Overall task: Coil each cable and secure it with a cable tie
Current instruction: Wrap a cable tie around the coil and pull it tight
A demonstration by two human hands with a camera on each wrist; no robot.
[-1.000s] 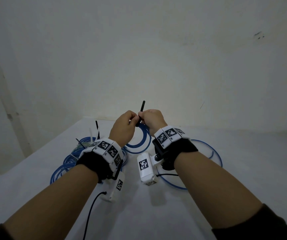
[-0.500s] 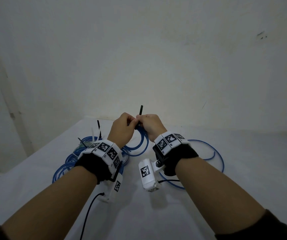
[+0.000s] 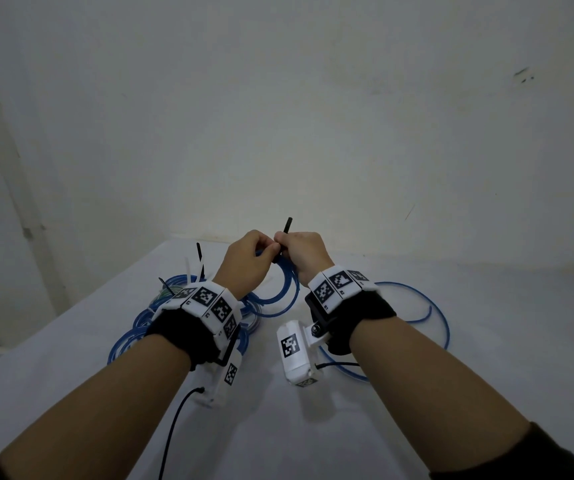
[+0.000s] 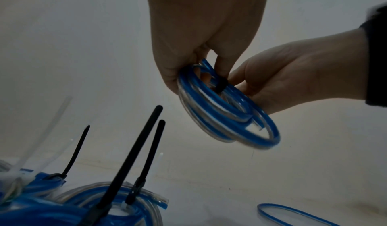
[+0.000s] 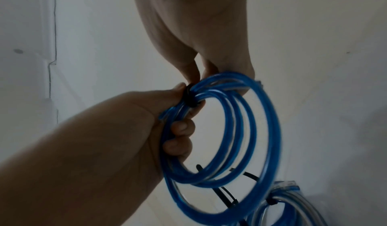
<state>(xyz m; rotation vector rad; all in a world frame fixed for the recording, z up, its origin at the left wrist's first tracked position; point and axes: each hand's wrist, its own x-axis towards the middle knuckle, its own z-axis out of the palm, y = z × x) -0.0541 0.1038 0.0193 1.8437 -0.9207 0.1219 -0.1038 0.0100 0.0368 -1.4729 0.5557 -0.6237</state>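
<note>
Both hands raised above the table (image 3: pixel 417 393), touching at fingertips. Left hand (image 3: pixel 244 263) curls around blue coiled cable (image 3: pixel 283 289), which hangs below and between the hands. Right hand (image 3: pixel 304 252) pinches black cable tie (image 3: pixel 287 226) wrapped on coil, tail sticking up. Tied coils (image 3: pixel 147 317) lie at left; loose cable (image 3: pixel 430 317) at right.
</note>
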